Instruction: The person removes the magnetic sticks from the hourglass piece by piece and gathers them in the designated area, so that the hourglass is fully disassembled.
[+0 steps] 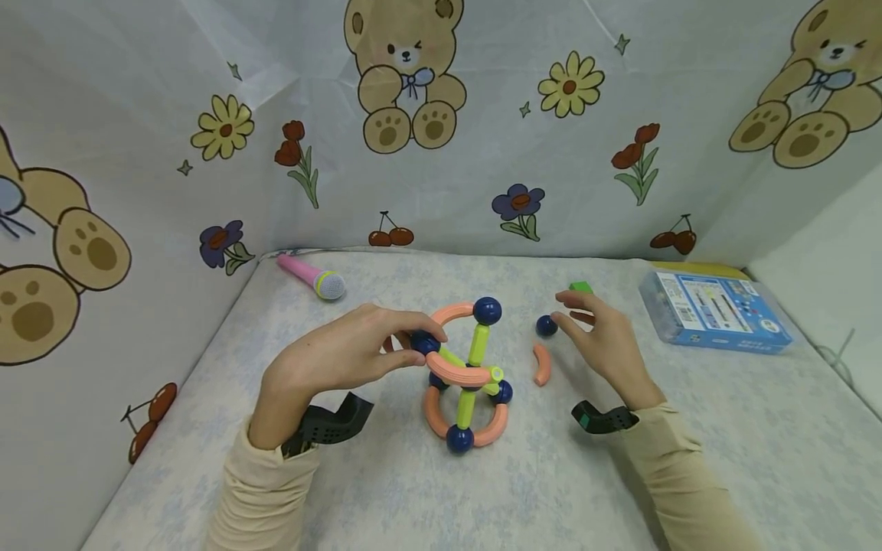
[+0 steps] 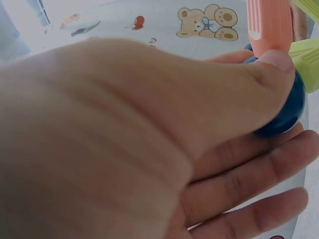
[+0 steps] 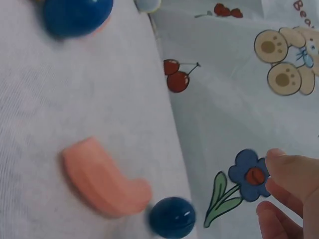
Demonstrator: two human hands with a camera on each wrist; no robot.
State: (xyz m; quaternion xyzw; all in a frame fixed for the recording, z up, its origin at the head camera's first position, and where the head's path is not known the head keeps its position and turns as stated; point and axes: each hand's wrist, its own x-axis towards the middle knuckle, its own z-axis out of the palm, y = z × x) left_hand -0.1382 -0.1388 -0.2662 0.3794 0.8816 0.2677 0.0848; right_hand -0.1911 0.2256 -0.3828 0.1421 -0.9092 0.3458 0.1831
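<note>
My left hand (image 1: 338, 348) pinches a dark blue ball (image 1: 423, 343) between thumb and fingers. That ball is part of a standing frame of blue balls, curved salmon sticks (image 1: 458, 371) and straight yellow-green sticks (image 1: 478, 344). In the left wrist view the thumb presses the held ball (image 2: 286, 117), beside a salmon stick (image 2: 269, 27). My right hand (image 1: 609, 344) hovers with loosely bent fingers by a loose blue ball (image 1: 547, 326), holding nothing. In the right wrist view that ball (image 3: 172, 217) sits apart from the fingers, near a loose curved salmon stick (image 3: 102, 179).
A pink toy microphone (image 1: 310, 276) lies at the back left. Behind the right fingers is a green piece (image 1: 581, 287), partly hidden. A blue-and-clear box (image 1: 717, 310) lies at the back right. A cloth printed with bears and flowers (image 1: 468, 176) hangs along the table's back edge.
</note>
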